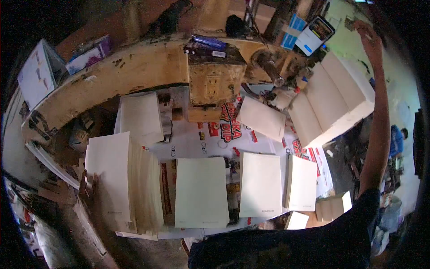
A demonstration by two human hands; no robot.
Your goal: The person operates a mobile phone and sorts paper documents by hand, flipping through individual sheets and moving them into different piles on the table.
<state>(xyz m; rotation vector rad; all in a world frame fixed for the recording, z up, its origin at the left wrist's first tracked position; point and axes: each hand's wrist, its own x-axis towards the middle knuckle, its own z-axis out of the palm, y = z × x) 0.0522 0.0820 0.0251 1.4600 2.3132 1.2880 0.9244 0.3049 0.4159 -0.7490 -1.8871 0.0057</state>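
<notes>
At the left, my left hand [91,184] rests against the outer edge of a thick stack of cream sheets [108,179], its dark fingers apart and partly hard to see. My right hand [368,36] is raised at the upper right, fingers bent together; whatever they hold is too small to make out. Below it leans a large block of paper stacks [333,96]. Along the near side lie a middle stack [200,190], another pale stack [261,184] and a narrower one [301,181]. Farther back are a left stack [141,117] and a tilted stack [261,117].
A worn wooden block [215,83] carries a blue pen [209,42]. Behind it runs a curved wooden beam [148,71]. A lit phone [316,36] stands near a metal rod [271,71]. Printed sheeting [197,143] lies beneath the stacks. A person in blue [396,141] is at the far right.
</notes>
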